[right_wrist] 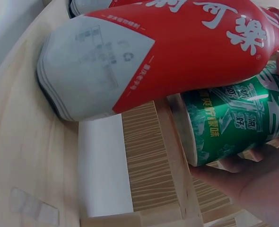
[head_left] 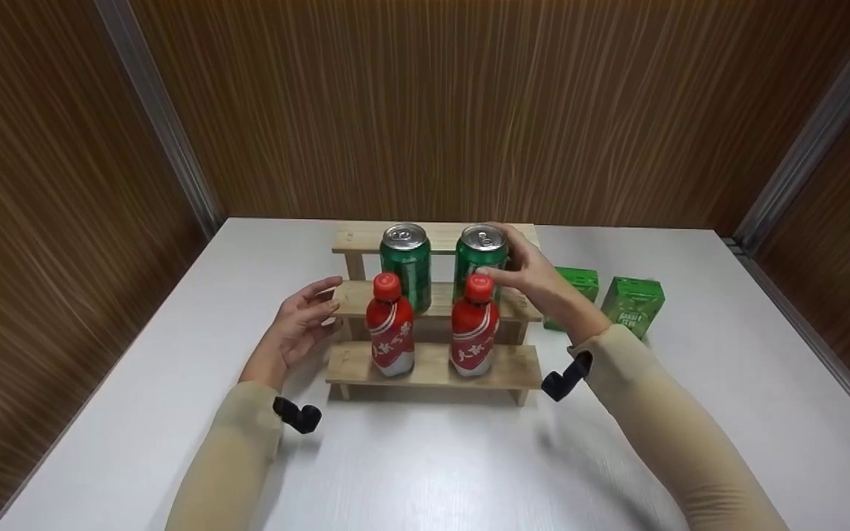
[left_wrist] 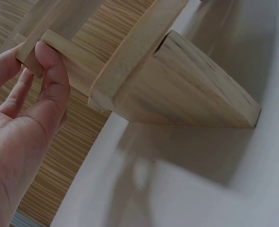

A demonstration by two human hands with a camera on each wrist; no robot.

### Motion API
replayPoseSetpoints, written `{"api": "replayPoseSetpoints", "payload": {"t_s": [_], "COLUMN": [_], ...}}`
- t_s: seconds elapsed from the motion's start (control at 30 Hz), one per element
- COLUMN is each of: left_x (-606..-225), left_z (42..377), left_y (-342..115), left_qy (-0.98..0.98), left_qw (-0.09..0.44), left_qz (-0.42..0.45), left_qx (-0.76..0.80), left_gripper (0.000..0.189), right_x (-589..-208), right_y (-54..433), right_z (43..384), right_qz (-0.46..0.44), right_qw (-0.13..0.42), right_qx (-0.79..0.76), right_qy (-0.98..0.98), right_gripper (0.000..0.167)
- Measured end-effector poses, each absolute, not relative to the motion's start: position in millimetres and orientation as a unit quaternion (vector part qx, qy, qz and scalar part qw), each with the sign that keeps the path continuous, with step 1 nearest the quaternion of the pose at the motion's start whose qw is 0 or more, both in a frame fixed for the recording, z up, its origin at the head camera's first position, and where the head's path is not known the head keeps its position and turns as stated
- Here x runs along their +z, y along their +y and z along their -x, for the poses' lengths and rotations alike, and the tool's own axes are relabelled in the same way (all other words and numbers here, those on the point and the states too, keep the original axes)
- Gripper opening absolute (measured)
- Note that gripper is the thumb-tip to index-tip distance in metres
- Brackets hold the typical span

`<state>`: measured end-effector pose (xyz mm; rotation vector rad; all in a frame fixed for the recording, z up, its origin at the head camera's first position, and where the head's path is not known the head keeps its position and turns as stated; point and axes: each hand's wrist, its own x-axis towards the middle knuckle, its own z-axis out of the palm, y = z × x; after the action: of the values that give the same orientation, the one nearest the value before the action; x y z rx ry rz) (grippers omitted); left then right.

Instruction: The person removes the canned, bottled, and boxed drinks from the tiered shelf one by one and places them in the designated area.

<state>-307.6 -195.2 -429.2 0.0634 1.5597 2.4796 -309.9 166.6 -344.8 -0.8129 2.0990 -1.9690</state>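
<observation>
A three-tier wooden shelf [head_left: 434,363] stands on the white table. Two green drink cans occupy its middle step, the left can [head_left: 415,273] apart from the right can [head_left: 469,254]. My right hand [head_left: 536,276] grips the right can, thumb in front and fingers behind; the right wrist view shows this can [right_wrist: 234,120] with its base at the middle board. On the lowest step stand two red-capped bottles, a left bottle [head_left: 391,324] and a right bottle [head_left: 475,324]. With thumb and fingers, my left hand [left_wrist: 28,118] pinches the left end of the shelf's middle step [left_wrist: 33,59].
Two green cartons, a nearer carton [head_left: 633,301] and another carton [head_left: 578,279] partly behind my right hand, stand right of the shelf. Wood-grain panels [head_left: 425,110] enclose the white table [head_left: 425,457] at the back and sides.
</observation>
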Motion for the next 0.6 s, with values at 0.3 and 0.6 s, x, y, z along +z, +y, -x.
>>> {"api": "replayPoseSetpoints", "payload": {"t_s": [0.3,0.6], "left_x": [-429.8,-429.9], "left_z": [308.0,308.6], "left_y": [-193.9,-194.5], "left_qy": [0.524,0.527], "left_qw": [0.103,0.102], "left_qz": [-0.027,-0.029], "left_qx": [0.845,0.843], "left_gripper": [0.050,0.049], "right_x": [-344.9,-347.8], "right_y": [166.1,164.6], "right_z": [313.5,312.4], "right_qz": [0.251,0.252], "right_qw": [0.054,0.021], "right_qx": [-0.657,-0.653], "right_qy": [0.709,0.714], "right_gripper": [0.071,0.069]}}
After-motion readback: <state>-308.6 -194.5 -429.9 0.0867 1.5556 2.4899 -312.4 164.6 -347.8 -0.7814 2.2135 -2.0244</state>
